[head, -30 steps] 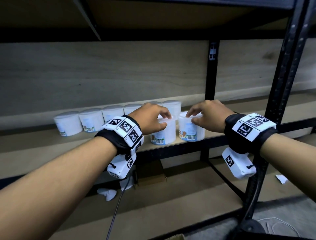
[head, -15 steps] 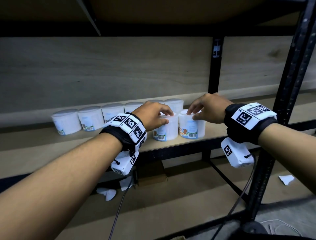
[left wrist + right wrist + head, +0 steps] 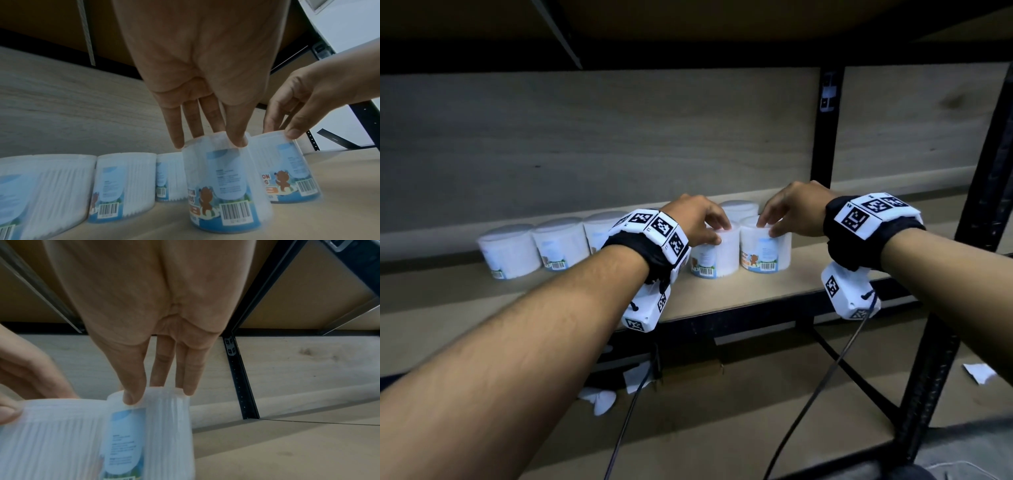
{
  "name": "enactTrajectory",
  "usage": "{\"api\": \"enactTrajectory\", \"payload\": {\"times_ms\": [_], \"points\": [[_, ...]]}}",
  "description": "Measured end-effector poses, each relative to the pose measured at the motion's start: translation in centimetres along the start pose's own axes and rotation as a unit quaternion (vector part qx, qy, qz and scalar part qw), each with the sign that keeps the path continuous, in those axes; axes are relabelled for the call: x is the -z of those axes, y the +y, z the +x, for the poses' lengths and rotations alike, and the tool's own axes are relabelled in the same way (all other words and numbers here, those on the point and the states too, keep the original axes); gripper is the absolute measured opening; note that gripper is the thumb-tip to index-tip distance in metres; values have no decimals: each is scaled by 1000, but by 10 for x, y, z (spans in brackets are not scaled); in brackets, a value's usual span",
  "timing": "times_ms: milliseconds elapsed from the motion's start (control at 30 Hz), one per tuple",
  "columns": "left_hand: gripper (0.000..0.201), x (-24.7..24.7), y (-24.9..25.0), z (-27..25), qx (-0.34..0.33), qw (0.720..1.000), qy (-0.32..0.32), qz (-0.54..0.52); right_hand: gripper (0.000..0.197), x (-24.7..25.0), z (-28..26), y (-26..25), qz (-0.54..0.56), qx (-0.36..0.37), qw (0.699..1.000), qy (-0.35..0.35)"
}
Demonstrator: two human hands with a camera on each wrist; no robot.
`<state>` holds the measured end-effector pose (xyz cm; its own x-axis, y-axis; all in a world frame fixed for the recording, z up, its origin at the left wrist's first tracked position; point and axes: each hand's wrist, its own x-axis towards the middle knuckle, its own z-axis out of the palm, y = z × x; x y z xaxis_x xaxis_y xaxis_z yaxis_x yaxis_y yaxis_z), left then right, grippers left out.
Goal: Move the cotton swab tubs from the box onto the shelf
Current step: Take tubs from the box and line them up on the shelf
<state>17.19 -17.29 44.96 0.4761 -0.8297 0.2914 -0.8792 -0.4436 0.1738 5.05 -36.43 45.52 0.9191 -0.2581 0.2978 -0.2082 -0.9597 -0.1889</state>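
Two white cotton swab tubs with blue bear labels stand side by side on the wooden shelf [image 3: 726, 296]. My left hand [image 3: 717, 233] reaches down over the left tub [image 3: 714, 258] and pinches its lid rim between thumb and fingertips [image 3: 238, 140]. My right hand [image 3: 765, 229] pinches the lid rim of the right tub [image 3: 765, 255] the same way, thumb in front, fingers behind. In the left wrist view the left tub [image 3: 224, 186] is nearest, with the right tub [image 3: 287, 170] just behind it. The right tub [image 3: 168, 426] looks blurred in the right wrist view.
A row of several more tubs [image 3: 558, 243] stands along the shelf's back to the left, and one tub [image 3: 739, 207] stands behind the held pair. Black uprights [image 3: 825, 130] frame the bay. The shelf board right of the tubs is bare. Paper scraps [image 3: 599, 399] lie on the lower shelf.
Both tubs have slid further back from the shelf's front edge. My hands have risen, so only thumbs and fingertips remain on the lid rims.
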Motion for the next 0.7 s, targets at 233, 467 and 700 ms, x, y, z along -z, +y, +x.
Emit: {"api": "enactTrajectory", "payload": {"times_ms": [233, 467, 700], "points": [[34, -3, -12, 17, 0, 1000, -4, -3, 21, -7, 16, 5, 22, 1, 1000, 9], [34, -4, -18, 25, 0, 1000, -16, -2, 22, -13, 23, 7, 19, 7, 1000, 17], [43, -12, -22, 21, 25, 999, -16, -18, 22, -22, 25, 11, 21, 1, 999, 38]]}}
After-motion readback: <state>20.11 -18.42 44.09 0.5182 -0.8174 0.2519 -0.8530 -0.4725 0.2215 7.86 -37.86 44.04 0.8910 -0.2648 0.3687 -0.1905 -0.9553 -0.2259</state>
